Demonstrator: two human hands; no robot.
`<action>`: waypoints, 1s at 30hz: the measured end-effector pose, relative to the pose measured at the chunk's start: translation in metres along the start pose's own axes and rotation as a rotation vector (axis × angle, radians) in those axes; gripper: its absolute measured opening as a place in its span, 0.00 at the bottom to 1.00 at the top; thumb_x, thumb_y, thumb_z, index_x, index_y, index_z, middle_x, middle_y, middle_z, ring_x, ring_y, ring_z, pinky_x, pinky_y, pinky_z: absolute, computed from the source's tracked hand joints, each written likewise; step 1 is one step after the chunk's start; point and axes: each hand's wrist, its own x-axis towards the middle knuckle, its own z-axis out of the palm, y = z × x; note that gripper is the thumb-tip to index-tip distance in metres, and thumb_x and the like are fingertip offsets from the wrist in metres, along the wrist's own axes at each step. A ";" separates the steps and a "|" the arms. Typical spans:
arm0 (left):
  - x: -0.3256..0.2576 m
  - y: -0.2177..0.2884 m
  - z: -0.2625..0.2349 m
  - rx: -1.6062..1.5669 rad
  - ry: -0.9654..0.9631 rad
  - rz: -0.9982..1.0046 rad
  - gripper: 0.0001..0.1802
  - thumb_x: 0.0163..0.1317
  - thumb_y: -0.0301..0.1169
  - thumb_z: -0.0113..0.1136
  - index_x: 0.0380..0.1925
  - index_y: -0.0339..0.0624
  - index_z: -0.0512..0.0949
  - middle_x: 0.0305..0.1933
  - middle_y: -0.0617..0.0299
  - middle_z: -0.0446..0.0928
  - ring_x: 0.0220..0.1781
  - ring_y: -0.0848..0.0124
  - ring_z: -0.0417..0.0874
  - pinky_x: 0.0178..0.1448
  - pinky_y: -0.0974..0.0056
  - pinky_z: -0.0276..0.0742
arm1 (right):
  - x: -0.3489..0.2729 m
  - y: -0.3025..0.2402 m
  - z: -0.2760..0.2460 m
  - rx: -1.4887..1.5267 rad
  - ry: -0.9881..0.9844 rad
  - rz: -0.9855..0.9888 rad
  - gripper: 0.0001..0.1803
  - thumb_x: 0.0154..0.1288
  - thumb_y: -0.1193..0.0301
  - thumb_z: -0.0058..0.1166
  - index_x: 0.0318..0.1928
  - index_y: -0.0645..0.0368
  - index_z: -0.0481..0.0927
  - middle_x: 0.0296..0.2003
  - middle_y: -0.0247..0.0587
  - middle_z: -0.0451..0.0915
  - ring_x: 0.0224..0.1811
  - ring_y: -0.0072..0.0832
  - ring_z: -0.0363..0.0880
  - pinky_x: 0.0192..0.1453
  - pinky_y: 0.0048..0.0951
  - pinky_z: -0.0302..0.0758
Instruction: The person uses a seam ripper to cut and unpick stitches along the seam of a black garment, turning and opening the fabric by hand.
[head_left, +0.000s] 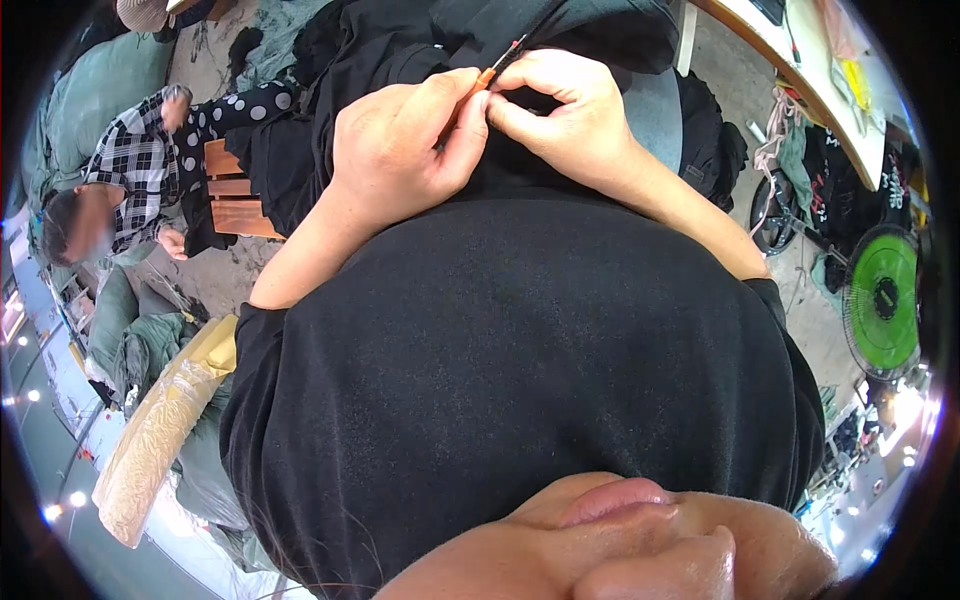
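Possible trouble, judging from the pose: the slim orange-handled tool (484, 79) could twist or slip, since the left hand (400, 140) seems to have only a fingertip pinch on its handle. Its thin dark end sits just beside the index finger of the right hand (570, 105), so a slip might prick that finger. It might also snag the black cloth (400, 50) if a loose fold rides up under the end; dark on dark would make that hard to spot. Left hand: thumb and forefinger closed on the handle. Right hand: thumb and index tips nearly together, can't tell if anything's between them. Tool lies at the left hand's fingertips, slanting up and right, over the cloth and left of the cloth's edge by the pale blue surface (655, 120). Contact with cloth: can't tell
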 end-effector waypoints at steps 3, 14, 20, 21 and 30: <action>0.002 0.001 0.003 0.008 0.038 0.000 0.09 0.60 0.27 0.70 0.40 0.38 0.85 0.22 0.63 0.81 0.20 0.72 0.83 0.26 0.68 0.76 | 0.001 -0.002 0.001 0.008 0.001 0.000 0.07 0.60 0.73 0.66 0.36 0.64 0.87 0.31 0.44 0.87 0.33 0.33 0.86 0.42 0.31 0.81; -0.008 0.005 -0.008 0.000 -0.001 -0.009 0.09 0.59 0.26 0.71 0.40 0.40 0.86 0.20 0.64 0.80 0.19 0.72 0.82 0.25 0.68 0.75 | -0.005 -0.005 0.008 0.013 0.023 0.012 0.06 0.59 0.74 0.67 0.34 0.63 0.86 0.31 0.44 0.86 0.34 0.35 0.86 0.43 0.32 0.81; -0.014 0.005 -0.009 -0.003 -0.001 -0.019 0.08 0.59 0.26 0.70 0.39 0.40 0.86 0.21 0.64 0.80 0.19 0.73 0.82 0.24 0.68 0.75 | -0.001 -0.010 0.007 -0.187 0.046 -0.200 0.05 0.56 0.75 0.68 0.31 0.61 0.84 0.28 0.40 0.83 0.32 0.37 0.82 0.41 0.36 0.77; -0.014 0.005 -0.009 -0.008 0.011 -0.024 0.08 0.59 0.25 0.70 0.40 0.40 0.86 0.21 0.64 0.81 0.19 0.73 0.82 0.24 0.69 0.75 | 0.001 -0.011 0.005 -0.187 0.045 -0.200 0.05 0.56 0.75 0.68 0.31 0.61 0.84 0.28 0.40 0.83 0.32 0.37 0.82 0.41 0.36 0.77; -0.004 0.008 -0.004 -0.024 0.059 -0.024 0.09 0.59 0.25 0.70 0.40 0.39 0.86 0.21 0.65 0.81 0.18 0.74 0.81 0.24 0.69 0.75 | 0.004 -0.009 -0.004 -0.334 0.099 -0.363 0.09 0.50 0.77 0.72 0.32 0.60 0.84 0.37 0.40 0.80 0.38 0.36 0.79 0.43 0.37 0.76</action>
